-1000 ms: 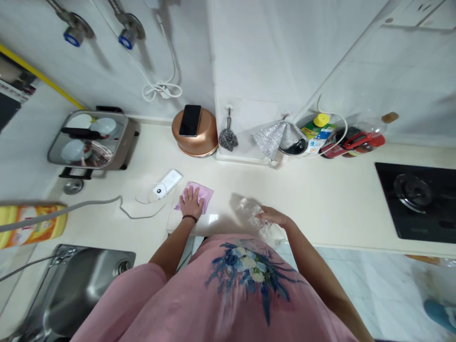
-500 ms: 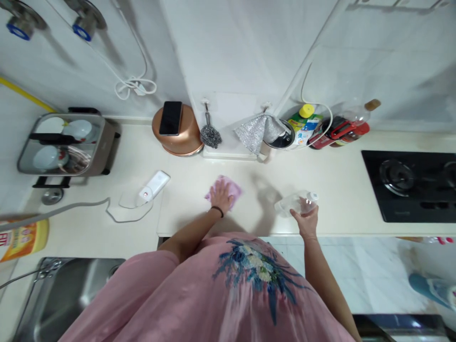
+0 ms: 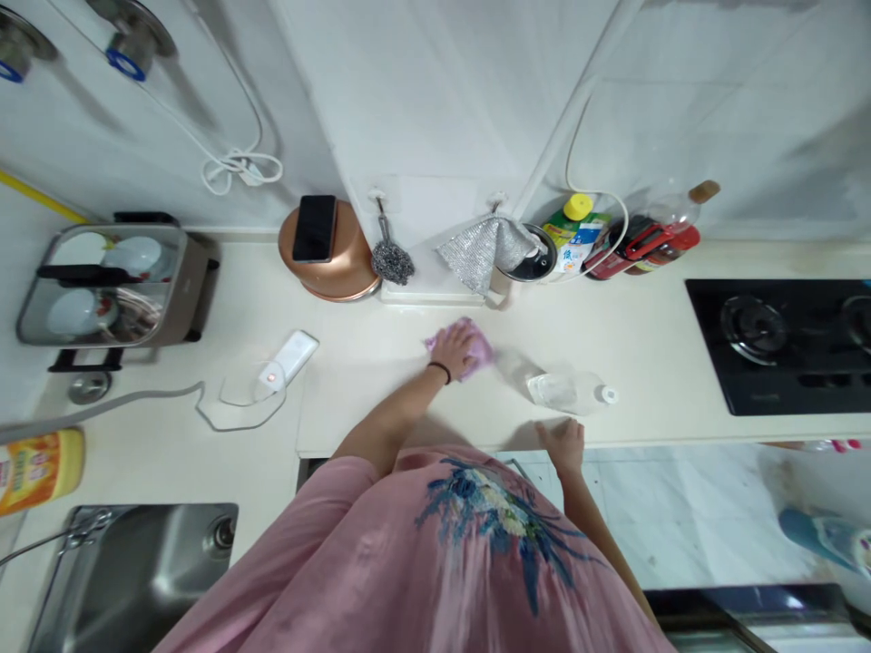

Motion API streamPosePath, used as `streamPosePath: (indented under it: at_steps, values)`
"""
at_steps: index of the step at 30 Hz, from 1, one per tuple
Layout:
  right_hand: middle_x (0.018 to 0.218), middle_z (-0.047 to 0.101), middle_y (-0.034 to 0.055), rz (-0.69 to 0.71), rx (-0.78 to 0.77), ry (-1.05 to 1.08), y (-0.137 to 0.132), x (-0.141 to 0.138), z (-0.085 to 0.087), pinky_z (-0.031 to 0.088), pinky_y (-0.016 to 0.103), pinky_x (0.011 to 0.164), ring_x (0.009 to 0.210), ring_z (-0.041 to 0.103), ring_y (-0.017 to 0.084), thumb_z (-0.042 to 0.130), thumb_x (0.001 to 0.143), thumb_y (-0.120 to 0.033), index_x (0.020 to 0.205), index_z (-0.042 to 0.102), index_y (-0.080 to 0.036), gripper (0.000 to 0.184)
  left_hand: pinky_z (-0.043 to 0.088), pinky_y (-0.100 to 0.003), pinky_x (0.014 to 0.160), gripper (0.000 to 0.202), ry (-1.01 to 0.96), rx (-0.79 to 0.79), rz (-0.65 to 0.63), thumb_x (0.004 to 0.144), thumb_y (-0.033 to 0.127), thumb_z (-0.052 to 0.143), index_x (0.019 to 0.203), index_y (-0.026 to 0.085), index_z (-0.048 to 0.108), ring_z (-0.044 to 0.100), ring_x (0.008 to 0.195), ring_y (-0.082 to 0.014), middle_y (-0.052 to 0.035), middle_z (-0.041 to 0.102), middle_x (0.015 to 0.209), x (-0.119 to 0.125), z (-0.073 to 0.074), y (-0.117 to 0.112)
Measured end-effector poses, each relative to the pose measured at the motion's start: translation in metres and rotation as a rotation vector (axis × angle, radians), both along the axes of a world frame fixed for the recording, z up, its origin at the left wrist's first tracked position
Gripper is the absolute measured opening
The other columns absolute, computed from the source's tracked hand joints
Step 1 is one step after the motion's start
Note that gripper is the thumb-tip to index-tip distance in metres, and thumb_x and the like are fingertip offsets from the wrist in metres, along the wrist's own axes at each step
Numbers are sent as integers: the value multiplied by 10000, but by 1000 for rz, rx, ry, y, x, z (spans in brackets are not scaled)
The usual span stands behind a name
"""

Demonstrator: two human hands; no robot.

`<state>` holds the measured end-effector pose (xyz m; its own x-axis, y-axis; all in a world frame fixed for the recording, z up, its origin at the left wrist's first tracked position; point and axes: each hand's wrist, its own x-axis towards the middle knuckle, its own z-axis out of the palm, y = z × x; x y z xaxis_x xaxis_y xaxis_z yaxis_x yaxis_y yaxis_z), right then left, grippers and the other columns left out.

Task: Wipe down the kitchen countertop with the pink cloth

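My left hand (image 3: 455, 349) presses flat on a pink cloth (image 3: 476, 343) on the cream countertop (image 3: 646, 349), in front of the wall corner. A clear plastic bottle (image 3: 568, 392) with a white cap lies on its side on the counter, just right of the cloth. At the counter's front edge my right hand (image 3: 562, 443) rests with fingers spread and nothing in it, a little below the bottle and apart from it.
A copper pot (image 3: 327, 263) with a phone on it, a steel scrubber (image 3: 391, 261), a grey rag (image 3: 480, 254) and sauce bottles (image 3: 640, 240) line the wall. Black gas hob (image 3: 776, 345) at right. White device (image 3: 286, 360) with cable, dish rack (image 3: 109, 281) and sink (image 3: 129, 562) at left.
My left hand slid the pink cloth to the right and farther back. My right hand set the bottle down on its side, let go and drew back to the counter edge.
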<state>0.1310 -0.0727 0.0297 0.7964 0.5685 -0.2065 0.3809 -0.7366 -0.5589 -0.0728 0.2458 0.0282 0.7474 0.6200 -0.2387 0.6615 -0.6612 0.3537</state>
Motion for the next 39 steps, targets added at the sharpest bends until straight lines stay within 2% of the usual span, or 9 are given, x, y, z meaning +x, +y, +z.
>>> streamPosePath:
  at_steps: [5, 9, 12, 15, 20, 24, 28, 32, 39]
  values:
    - [1484, 413, 349, 113, -265, -127, -16, -1, -17, 303, 663, 1204, 1437, 346, 506, 517, 836, -741, 1450, 409, 39, 999, 25, -629, 1308, 700, 38, -23, 334, 1049, 407, 369, 1722, 274, 231, -20, 1658, -294, -37, 105, 1802, -41, 3, 56]
    - [1521, 349, 410, 176, -334, -178, -17, -1, -27, 290, 663, 1201, 1476, 290, 530, 478, 878, -719, 1497, 313, 122, 1057, 38, -643, 1287, 772, 39, -27, 421, 1043, 398, 400, 1729, 154, 142, -107, 1648, -306, -131, 21, 1799, -54, -4, 41]
    - [1527, 321, 461, 209, -382, -215, -15, 0, -31, 281, 657, 1202, 1489, 277, 542, 482, 893, -689, 1488, 284, 181, 1073, 20, -666, 1278, 812, 39, -27, 398, 1030, 441, 443, 1725, 130, 160, -124, 1642, -346, -164, -4, 1794, -35, -8, 23]
    - [1519, 329, 482, 224, -428, -237, -13, 1, -32, 293, 673, 1179, 1480, 293, 555, 495, 895, -691, 1484, 295, 192, 1080, -12, -671, 1282, 778, 31, -27, 308, 1022, 456, 460, 1719, 189, 239, -96, 1644, -372, -130, 31, 1799, 5, -10, 4]
    - [1519, 356, 467, 247, -487, -247, -13, 3, -32, 300, 686, 1153, 1473, 309, 558, 505, 907, -685, 1510, 306, 155, 1053, 3, -576, 1325, 654, -20, 4, -157, 1024, 362, 451, 1665, 238, 408, 8, 1659, -303, -70, 170, 1788, 74, -12, -30]
    - [1522, 355, 464, 266, -510, -254, -14, 3, -33, 284, 679, 1162, 1490, 285, 550, 468, 925, -687, 1515, 289, 159, 1048, 17, -516, 1344, 667, -60, 30, -268, 1025, 383, 451, 1677, 257, 383, 67, 1658, -248, -33, 223, 1777, 79, -13, -26]
    - [1506, 383, 456, 263, -473, -270, -15, 4, -34, 298, 692, 1141, 1465, 317, 558, 453, 929, -668, 1511, 309, 140, 1007, 30, -538, 1341, 699, -25, 51, -58, 1030, 415, 421, 1701, 244, 325, 63, 1658, -265, -40, 200, 1782, 37, -8, 15]
    - [1494, 371, 478, 276, -469, -296, -16, 5, -36, 315, 687, 1133, 1451, 328, 564, 462, 924, -638, 1493, 293, 178, 1008, 46, -550, 1335, 683, 25, 39, 166, 1046, 438, 373, 1705, 273, 309, 84, 1656, -265, -26, 200, 1782, -36, -1, 56]
    - [1502, 359, 492, 271, -508, -296, -12, 1, -33, 307, 678, 1143, 1453, 338, 566, 523, 894, -522, 1490, 251, 189, 966, 97, -597, 1315, 690, 158, 82, 667, 1065, 463, 297, 1707, 212, 295, 66, 1655, -316, -91, 130, 1793, -174, 3, 77]
